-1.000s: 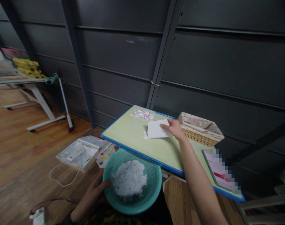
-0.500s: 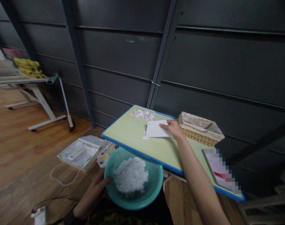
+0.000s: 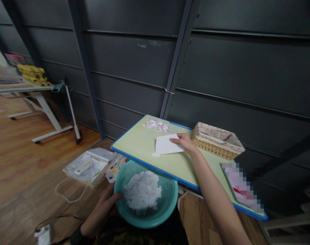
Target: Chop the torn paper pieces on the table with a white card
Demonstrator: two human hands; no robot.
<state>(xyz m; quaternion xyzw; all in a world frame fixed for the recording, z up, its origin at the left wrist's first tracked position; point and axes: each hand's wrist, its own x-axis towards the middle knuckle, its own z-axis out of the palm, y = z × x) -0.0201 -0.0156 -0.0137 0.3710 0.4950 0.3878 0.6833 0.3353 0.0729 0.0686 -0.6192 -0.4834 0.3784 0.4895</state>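
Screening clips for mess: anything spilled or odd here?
Only minor things. Small white paper-like scraps lie loose at the left end of the flat white card, apart from the pink-and-white scrap pile on the pale-green, blue-edged table. Blocky pixelation hides part of a flat pinkish item at the table's right end.

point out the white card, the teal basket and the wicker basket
White card [image 3: 165, 145]: head view, on its flat upper face.
Teal basket [image 3: 169, 196]: head view, on the bare inner wall, right side.
Wicker basket [image 3: 213, 148]: head view, on its woven front side.
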